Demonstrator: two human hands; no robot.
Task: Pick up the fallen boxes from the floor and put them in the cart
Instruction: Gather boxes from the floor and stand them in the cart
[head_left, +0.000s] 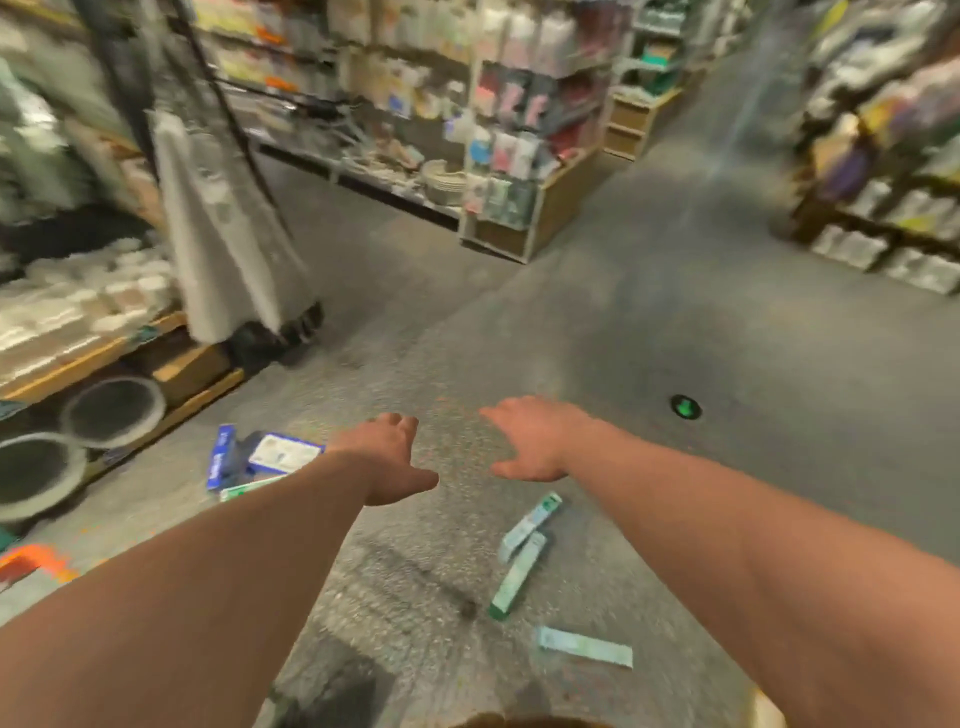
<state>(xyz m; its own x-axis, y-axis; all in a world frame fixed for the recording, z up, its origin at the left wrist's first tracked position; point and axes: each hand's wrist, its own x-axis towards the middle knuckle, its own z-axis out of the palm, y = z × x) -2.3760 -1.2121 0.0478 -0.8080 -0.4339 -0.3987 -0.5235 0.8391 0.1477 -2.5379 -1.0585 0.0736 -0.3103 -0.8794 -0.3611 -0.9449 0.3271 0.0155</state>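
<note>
No box lifted: green boxes (519, 574) at 5 o'clock, blue boxes (283, 453) at 9, seen on floor (675, 322); left hand (392, 457), right hand (535, 441) held released, empty.

Both your arms are stretched forward and down, bare. Your left forearm (208, 561) enters from lower left, your right forearm (753, 545) from lower right, and they converge toward mid-frame. Your left hand (387, 452) is palm down, fingers loosely extended, thumb splayed inward. Your right hand (535, 441) mirrors it, thumb pointing toward the left one. The hands are near each other, not touching, and neither grips anything
</note>
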